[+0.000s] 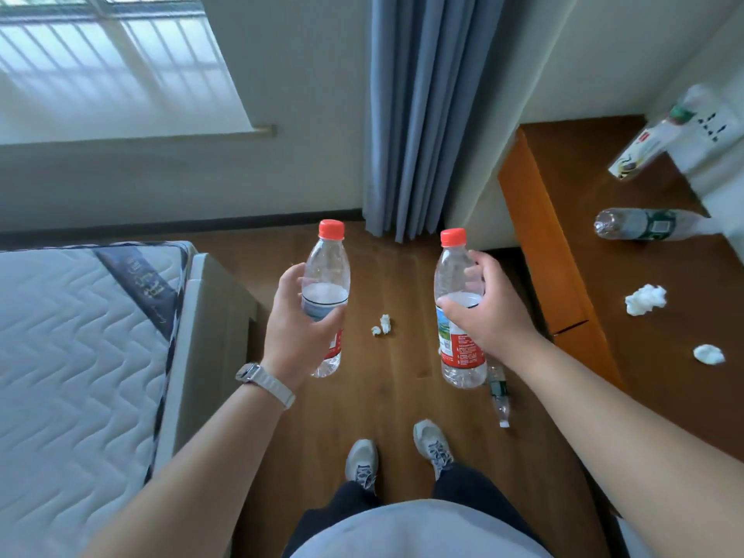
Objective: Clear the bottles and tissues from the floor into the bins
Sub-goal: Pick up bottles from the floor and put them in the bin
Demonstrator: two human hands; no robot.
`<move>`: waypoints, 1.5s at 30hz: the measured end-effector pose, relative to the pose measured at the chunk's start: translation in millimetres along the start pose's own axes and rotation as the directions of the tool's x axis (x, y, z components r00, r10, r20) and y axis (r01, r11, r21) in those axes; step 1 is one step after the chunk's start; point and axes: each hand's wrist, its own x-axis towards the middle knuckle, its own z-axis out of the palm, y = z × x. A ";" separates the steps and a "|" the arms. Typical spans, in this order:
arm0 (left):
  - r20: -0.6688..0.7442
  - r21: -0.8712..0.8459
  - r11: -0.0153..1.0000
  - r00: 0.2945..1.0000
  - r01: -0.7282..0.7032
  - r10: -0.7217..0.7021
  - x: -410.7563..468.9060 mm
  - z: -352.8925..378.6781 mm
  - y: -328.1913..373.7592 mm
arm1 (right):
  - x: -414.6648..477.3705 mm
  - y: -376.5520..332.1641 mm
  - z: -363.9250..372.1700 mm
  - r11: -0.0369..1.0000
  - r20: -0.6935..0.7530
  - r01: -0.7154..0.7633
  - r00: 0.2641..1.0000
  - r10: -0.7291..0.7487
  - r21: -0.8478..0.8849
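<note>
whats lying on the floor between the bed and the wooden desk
In the head view: two small tissue wads and one fallen bottle, plus the person's shoes.

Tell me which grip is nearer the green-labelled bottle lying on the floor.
Right. The right grip, holding a red-capped bottle, is just above the green-labelled bottle; the left grip is well off to its left.

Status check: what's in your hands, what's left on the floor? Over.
Left hand grips left bottle, right hand grips right bottle, both red-capped. Tissue scraps, small bottle on floor. No bin in view.
</note>
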 end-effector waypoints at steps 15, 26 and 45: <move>-0.407 -0.253 0.965 0.898 0.066 -0.168 -67.6 20.3 62.2 | 60.6 -26.0 -22.6 0.955 0.384 0.270 0.874 -0.297 0.126; -0.737 -0.223 0.955 0.607 0.198 -0.298 -215.0 -37.3 64.6 | -15.1 -108.5 43.0 0.845 0.658 0.442 0.545 -0.519 0.301; -0.902 -0.417 0.898 0.056 0.139 -0.428 -621.5 -18.5 17.3 | -393.2 -97.6 97.4 0.650 0.823 0.608 -0.009 -0.569 0.456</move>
